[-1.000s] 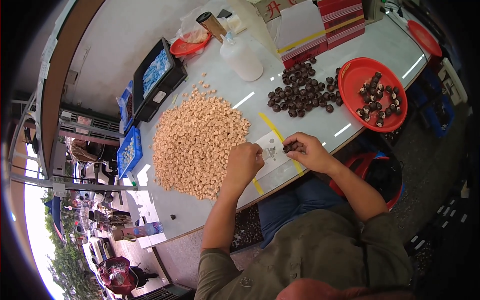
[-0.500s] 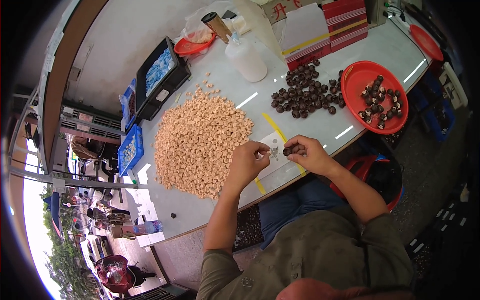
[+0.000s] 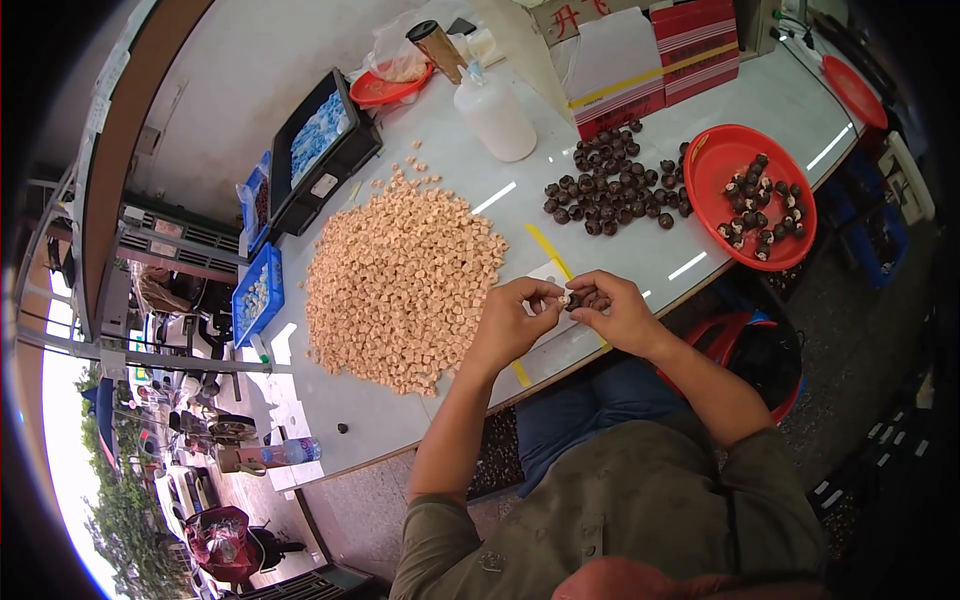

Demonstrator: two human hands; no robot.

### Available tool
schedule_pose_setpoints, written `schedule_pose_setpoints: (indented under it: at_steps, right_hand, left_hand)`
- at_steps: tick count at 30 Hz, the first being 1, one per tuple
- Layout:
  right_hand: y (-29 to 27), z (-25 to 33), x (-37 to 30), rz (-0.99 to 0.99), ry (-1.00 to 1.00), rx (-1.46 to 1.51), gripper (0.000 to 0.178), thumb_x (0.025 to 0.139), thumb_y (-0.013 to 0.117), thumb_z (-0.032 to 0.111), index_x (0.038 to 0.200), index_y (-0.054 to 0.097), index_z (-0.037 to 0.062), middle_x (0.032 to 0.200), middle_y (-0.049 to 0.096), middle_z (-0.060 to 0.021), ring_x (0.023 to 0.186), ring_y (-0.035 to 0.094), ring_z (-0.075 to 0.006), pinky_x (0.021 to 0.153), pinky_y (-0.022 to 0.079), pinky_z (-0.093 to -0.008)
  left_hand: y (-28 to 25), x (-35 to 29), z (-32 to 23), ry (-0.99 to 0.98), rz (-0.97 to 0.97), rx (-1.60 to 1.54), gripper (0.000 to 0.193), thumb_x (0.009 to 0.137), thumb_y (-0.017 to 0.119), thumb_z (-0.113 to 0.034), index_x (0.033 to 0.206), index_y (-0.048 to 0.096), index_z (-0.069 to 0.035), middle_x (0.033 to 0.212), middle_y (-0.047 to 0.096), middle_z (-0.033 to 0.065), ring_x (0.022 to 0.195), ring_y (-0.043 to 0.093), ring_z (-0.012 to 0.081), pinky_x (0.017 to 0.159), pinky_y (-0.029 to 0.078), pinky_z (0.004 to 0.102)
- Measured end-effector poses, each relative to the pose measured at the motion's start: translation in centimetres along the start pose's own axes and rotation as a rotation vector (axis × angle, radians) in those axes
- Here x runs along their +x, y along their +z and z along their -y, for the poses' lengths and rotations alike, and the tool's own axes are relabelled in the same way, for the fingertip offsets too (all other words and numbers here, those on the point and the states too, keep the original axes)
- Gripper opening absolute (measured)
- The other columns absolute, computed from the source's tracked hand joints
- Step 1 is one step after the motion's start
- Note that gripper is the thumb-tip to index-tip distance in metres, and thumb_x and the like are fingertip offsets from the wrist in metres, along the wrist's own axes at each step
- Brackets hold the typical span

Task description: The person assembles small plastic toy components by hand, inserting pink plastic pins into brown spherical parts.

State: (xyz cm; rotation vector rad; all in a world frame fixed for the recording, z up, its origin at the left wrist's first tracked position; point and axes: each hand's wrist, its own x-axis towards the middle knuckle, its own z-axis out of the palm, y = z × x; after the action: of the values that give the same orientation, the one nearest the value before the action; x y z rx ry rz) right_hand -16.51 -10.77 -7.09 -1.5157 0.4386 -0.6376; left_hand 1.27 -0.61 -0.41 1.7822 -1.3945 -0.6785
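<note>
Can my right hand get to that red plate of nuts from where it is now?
Probably yes. The right hand is at the table's near edge, pinching a small dark nut with the left hand; only bare tabletop lies between it and the red plate.

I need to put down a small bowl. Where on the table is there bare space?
Bare table lies between the tan kernel pile and the dark nut heap, and also between that heap and the hands. Another patch is at the table's near-left corner. Crowded: around the white bottle, black tray and red plate.
</note>
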Motion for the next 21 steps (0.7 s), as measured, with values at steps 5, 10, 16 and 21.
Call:
schedule_pose_setpoints:
  at_steps: [5, 10, 16, 21]
  right_hand:
    - [-0.1, 0.0, -0.3, 0.008, -0.035, -0.035, 0.038, 0.088, 0.076, -0.003, 0.124, 0.064, -0.0022, 0.100, 0.069, -0.0088, 0.089, 0.067, -0.0118, 0.077, 0.057, -0.0265]
    - [-0.1, -0.2, -0.3, 0.001, -0.037, 0.126, 0.035, 0.089, 0.071, -0.005, 0.124, 0.064, -0.0032, 0.108, 0.063, -0.0085, 0.092, 0.067, -0.0132, 0.081, 0.056, -0.0268]
    - [-1.5, -1.3, -0.1, -0.005, -0.106, 0.136, 0.035, 0.091, 0.063, -0.012, 0.126, 0.063, -0.0049, 0.115, 0.061, -0.0091, 0.106, 0.062, -0.0146, 0.096, 0.053, -0.0293]
    - [-1.2, -0.9, -0.2, 0.002, -0.021, 0.139, 0.030, 0.093, 0.063, -0.010, 0.122, 0.064, -0.0054, 0.114, 0.063, -0.0092, 0.104, 0.064, -0.0141, 0.092, 0.053, -0.0274]
  left_hand:
    - [0.3, 0.0, 0.1, 0.008, 0.093, -0.003, 0.018, 0.085, 0.079, -0.008, 0.101, 0.076, 0.002, 0.089, 0.076, 0.0102, 0.075, 0.065, 0.0141, 0.070, 0.054, 0.0289]
    - [1.1, -0.4, -0.3, 0.052, -0.018, 0.009, 0.022, 0.086, 0.080, -0.008, 0.105, 0.075, 0.001, 0.089, 0.074, 0.0106, 0.077, 0.065, 0.0152, 0.072, 0.053, 0.0305]
    - [-0.3, -1.2, 0.0, -0.008, -0.208, -0.030, 0.025, 0.086, 0.079, -0.006, 0.109, 0.073, 0.002, 0.090, 0.073, 0.0084, 0.077, 0.060, 0.0140, 0.072, 0.052, 0.0291]
    - [-1.0, -2.1, 0.5, -0.031, -0.254, -0.015, 0.025, 0.087, 0.078, -0.007, 0.109, 0.073, 0.002, 0.089, 0.072, 0.0083, 0.078, 0.061, 0.0141, 0.074, 0.052, 0.0298]
